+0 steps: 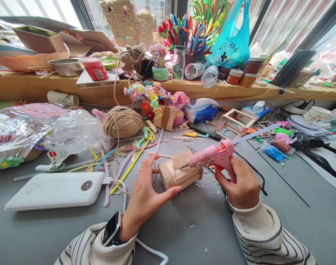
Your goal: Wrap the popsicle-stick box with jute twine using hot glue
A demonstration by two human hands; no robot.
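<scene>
Partly twine-wrapped pale wooden cylinder (pixel 186 179) lay sideways on the grey tabletop (pixel 190 235), held by the left hand (pixel 145 195); the right hand (pixel 243 184) gripped a pink plastic glue gun (pixel 210 156). Rolling could swing the metal nozzle (pixel 183 166), burning fingers.

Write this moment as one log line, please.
left hand: at wooden cylinder; right hand: holding pink glue gun; nozzle: toward cylinder; twine: partly covering cylinder

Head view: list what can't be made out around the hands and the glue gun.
In the head view:
Glue gun: most of its handle, covered by the right hand.
Wooden cylinder: its underside, hidden by its own body.
Nozzle: whether it touches the cylinder, too small.
Left sleeve: cut off by the bottom edge.
</scene>
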